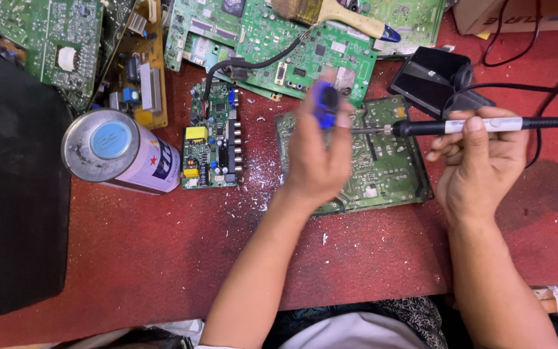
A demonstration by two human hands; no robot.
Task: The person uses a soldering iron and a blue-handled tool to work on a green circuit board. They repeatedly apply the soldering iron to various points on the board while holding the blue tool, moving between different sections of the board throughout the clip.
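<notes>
A green circuit board point(389, 161) lies flat on the red table point(163, 252) in front of me. My left hand point(318, 155) rests over the board's left part and grips a blue-handled tool point(326, 106) that points down at the board. My right hand point(479, 161) holds a soldering iron point(460, 125) sideways like a pen. Its metal tip point(366, 130) reaches left to just beside my left fingers, over the board. A black cable point(557, 120) runs from the iron off to the right.
A spray can point(121, 152) lies left of a small green board point(213, 139). More circuit boards point(272, 39) and a paintbrush point(337, 14) crowd the far edge. A black stand point(434, 77) sits behind the board, a black object point(14, 187) fills the left, a cardboard box point(518, 16) is far right.
</notes>
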